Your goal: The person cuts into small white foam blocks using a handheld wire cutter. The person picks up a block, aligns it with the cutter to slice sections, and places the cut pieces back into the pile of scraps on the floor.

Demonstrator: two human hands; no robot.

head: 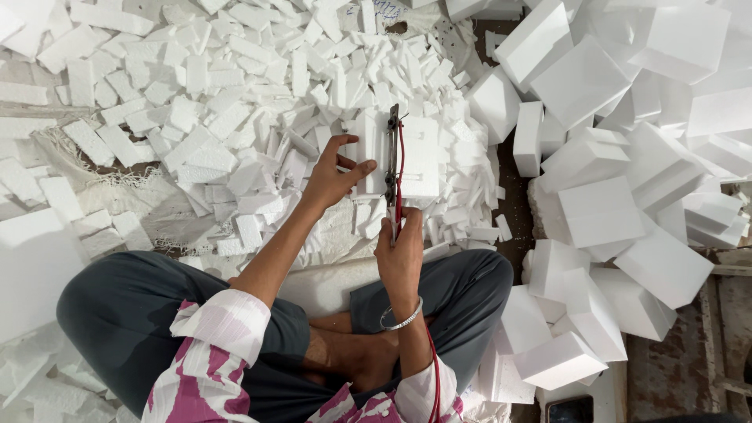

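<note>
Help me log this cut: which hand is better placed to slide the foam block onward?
Left, probably: the left hand already grips the foam block, while the right hand holds the cutter.

Hands: two, left hand (pixel 333 176) and right hand (pixel 401 251).
Cutter (pixel 392 157): one, narrow, upright.
Red cord (pixel 400 168): one.
Block (pixel 395 160) under the cutter: one, white foam.
Bangle (pixel 403 321): one, metal, on the right wrist.
Large blocks (pixel 599 211): about two dozen in view at right; exact count cannot be told, as they overlap.
Small pieces (pixel 227 86): well over a hundred, heaped; too many to count.
Cloth (pixel 141 192): one, under the heap.
</note>
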